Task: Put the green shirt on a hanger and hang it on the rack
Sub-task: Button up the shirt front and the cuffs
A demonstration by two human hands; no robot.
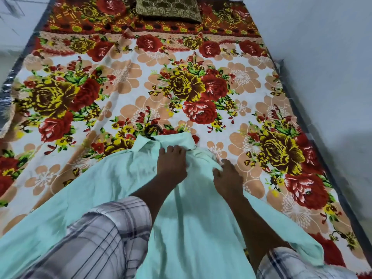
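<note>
A person leans over a bed (298, 121) covered with a floral sheet (124, 81), both hands on the green shirt (191, 228). The shirt lies spread flat on the near half of the sheet, with its collar (171, 138) pointing toward the far end of the bed.

From where we look, the left hand (172, 161) rests palm-down on the shirt just below the collar. Its fingers (171, 150) are close together and almost straight, and their tips press into the cloth. It holds nothing that we can make out.

The right hand (228, 179) sits at the shirt's right shoulder, near the left hand but not touching it. Its fingers are partly curled, and a raised fold of green cloth is pinched between thumb and forefinger.

A dark curved hook (150, 132), the only part of the hanger we can see, pokes out past the collar's left edge and lies on the sheet.

Both forearms come out of rolled plaid sleeves (104, 238) at the bottom of the view. A patterned cushion (169, 8) rests at the far end of the bed. Pale walls (326, 47) flank the mattress on the right.
</note>
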